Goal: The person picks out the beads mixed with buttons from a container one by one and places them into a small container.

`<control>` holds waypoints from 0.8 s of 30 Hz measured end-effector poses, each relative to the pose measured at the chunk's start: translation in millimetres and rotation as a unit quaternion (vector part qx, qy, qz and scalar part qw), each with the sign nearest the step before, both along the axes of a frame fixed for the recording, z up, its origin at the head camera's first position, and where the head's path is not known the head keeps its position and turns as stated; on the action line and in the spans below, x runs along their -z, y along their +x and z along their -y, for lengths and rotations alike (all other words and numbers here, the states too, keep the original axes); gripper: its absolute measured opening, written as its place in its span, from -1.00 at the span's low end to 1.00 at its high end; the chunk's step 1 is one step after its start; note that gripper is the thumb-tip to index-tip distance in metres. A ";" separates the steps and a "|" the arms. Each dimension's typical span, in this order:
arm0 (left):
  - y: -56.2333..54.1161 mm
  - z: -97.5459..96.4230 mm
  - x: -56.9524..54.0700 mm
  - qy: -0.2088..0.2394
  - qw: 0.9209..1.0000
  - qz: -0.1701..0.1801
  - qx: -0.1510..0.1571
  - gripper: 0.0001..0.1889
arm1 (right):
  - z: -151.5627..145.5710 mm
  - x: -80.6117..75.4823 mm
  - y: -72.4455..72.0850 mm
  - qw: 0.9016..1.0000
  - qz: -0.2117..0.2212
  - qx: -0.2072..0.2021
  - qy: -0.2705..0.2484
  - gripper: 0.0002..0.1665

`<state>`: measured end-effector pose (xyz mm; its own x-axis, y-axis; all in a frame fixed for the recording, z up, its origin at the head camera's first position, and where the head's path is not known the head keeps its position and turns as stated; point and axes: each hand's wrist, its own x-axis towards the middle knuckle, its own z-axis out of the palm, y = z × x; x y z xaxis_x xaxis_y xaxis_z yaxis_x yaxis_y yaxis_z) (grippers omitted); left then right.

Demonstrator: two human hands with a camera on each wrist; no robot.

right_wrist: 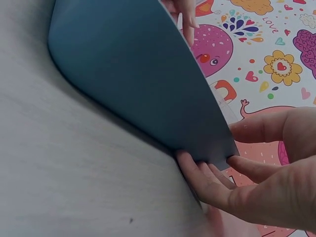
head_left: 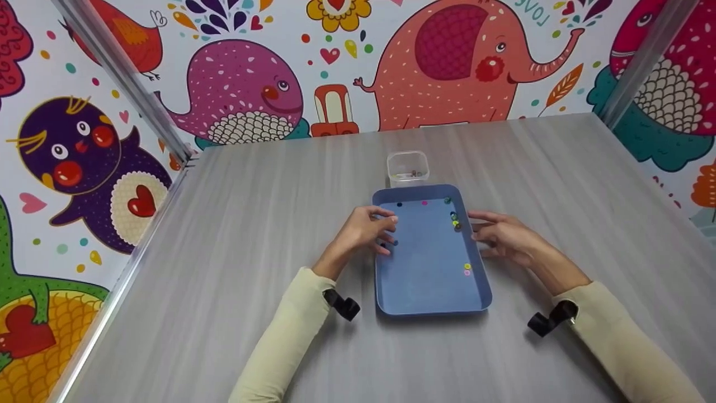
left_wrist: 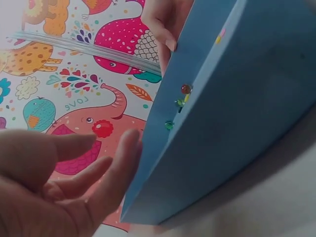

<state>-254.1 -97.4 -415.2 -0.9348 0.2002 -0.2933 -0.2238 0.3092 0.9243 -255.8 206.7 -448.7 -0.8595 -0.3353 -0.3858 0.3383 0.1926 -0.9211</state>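
Note:
A blue rectangular tray (head_left: pixel 425 291) lies on the table, holding several small buttons and round beads. My left hand (head_left: pixel 366 229) is over the tray's left rim, with bent fingers spread apart and nothing visible between them. In the left wrist view its thumb and fingertips are separate. My right hand (head_left: pixel 506 238) touches the tray's outer right wall with its fingertips. A green bead (head_left: pixel 447 200) and a cluster with a brown bead (left_wrist: pixel 186 89) lie along the right wall. Nearer the front are a yellow button (head_left: pixel 467 266) and a pink button (head_left: pixel 467 273).
Behind the tray stands a clear plastic container (head_left: pixel 407 162) with a few small pieces at its bottom. A black button (head_left: pixel 399 205) and another pink button (head_left: pixel 424 203) lie at the tray's far end. Cartoon-printed walls (head_left: pixel 347 56) border the grey table (head_left: pixel 251 224).

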 end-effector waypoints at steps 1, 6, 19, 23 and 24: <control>-1.7 -1.8 -1.1 -0.002 1.000 0.006 0.003 -0.67 | -0.2 0.4 0.1 1.000 0.000 0.001 0.003 -0.12; -8.3 -11.6 -5.7 -0.014 0.999 0.028 0.015 -0.69 | -0.4 0.5 0.6 1.000 0.002 0.001 0.004 -0.12; -19.8 -43.6 -14.4 -0.039 0.999 0.016 0.021 -0.78 | -0.6 0.3 0.2 1.000 0.008 0.002 -0.012 -0.11; -23.5 -50.8 -16.8 -0.043 0.999 0.010 0.030 -0.77 | -0.7 0.2 -0.2 1.000 0.010 0.003 -0.017 -0.11; -24.2 -52.3 -17.2 -0.047 0.998 0.009 0.032 -0.76 | -0.6 0.2 -0.3 1.000 0.010 0.003 -0.016 -0.11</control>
<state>-278.3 -45.2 -398.0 -0.9151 0.2307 -0.3307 -0.2174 0.4084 0.8865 -256.1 207.3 -448.8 -0.8533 -0.3429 -0.3928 0.3586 0.1608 -0.9195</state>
